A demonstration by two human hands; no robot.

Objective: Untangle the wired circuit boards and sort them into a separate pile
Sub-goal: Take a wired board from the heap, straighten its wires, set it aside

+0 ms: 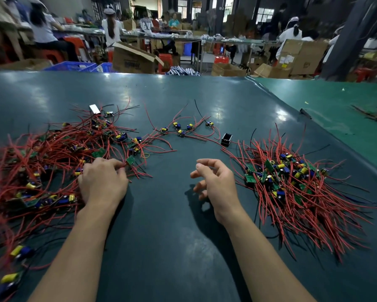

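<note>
A big tangled heap of small green circuit boards with red wires (pixel 41 162) covers the left of the dark green table (pixel 161 236). My left hand (pixel 102 182) lies on the heap's right edge, fingertips pinched on red wires beside one green board (pixel 130 160). A second pile of wired boards (pixel 292 182) lies on the right. Between the piles hovers my right hand (pixel 215 184), fingers curled apart and holding nothing. Several loose wired boards (pixel 181 128) lie strung out farther back.
A small black box (pixel 226 139) stands near the right pile, and a white block (pixel 94 109) sits at the far side of the left heap. A lighter green table (pixel 335 101) adjoins on the right. Cardboard boxes, blue crates and seated people fill the background.
</note>
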